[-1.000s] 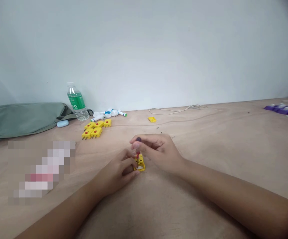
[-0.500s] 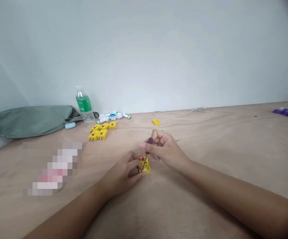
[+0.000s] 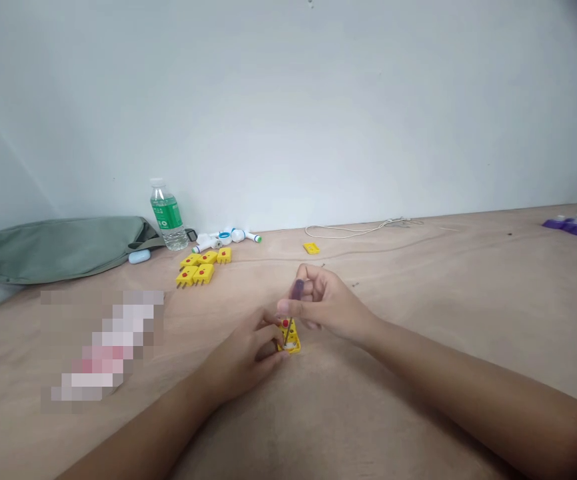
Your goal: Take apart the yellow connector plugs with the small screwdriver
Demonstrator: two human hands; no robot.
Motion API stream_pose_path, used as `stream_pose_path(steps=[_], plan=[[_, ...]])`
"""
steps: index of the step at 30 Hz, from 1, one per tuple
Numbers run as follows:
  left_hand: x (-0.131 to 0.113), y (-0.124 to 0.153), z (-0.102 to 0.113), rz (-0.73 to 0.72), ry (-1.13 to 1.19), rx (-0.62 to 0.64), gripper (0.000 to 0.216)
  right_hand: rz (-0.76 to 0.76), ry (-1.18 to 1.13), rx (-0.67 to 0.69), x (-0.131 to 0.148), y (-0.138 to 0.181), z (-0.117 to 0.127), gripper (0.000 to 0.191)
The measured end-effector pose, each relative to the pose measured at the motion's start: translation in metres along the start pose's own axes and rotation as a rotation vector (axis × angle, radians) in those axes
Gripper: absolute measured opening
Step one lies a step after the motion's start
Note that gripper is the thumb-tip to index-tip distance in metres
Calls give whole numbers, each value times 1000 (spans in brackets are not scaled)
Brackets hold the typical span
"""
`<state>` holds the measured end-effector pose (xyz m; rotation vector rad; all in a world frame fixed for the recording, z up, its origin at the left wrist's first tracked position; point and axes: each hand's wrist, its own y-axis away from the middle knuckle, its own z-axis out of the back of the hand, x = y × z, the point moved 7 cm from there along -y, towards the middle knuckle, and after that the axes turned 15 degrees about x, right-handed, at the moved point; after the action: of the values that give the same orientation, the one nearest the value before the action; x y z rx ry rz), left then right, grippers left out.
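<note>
Right hand (image 3: pixel 331 303) pinching purple-handled screwdriver (image 3: pixel 298 289), tip in opened yellow plug (image 3: pixel 295 338), below frame centre. Left hand (image 3: pixel 246 343) fingers bent against plug, partly blocking it; grip can't tell. Yellow cover (image 3: pixel 311 248) above; bottle (image 3: pixel 168 215) left; purple tray (image 3: pixel 576 228) right edge.

Soft, even light (upper right corner dark).
</note>
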<state>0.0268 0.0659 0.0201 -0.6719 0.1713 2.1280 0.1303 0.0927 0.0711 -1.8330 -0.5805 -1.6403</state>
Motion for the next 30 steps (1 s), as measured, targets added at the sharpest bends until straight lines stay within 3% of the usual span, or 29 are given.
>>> stream_pose_path(steps=[4, 7, 10, 13, 18, 21, 30], plan=[[0, 1, 0, 0, 16, 3, 3, -23, -32, -10, -1, -2, 1, 43], [1, 0, -1, -9, 29, 3, 3, -38, 55, 114, 2, -2, -4, 26], [0, 0, 0, -26, 35, 5, 5, -19, 174, 212, 5, 0, -9, 29], [-2, -1, 1, -29, 28, 5, 6, 16, 136, 171, 4, 1, -9, 28], [-5, -1, 4, -25, 64, -5, 12, 28, 50, 49, -2, -1, -3, 43], [-4, -1, 4, -34, 88, -10, 13, 12, 40, 24, -5, -2, 2, 36], [2, -1, 1, -12, 109, -17, 12, 69, 19, 171, 3, -2, -2, 19]])
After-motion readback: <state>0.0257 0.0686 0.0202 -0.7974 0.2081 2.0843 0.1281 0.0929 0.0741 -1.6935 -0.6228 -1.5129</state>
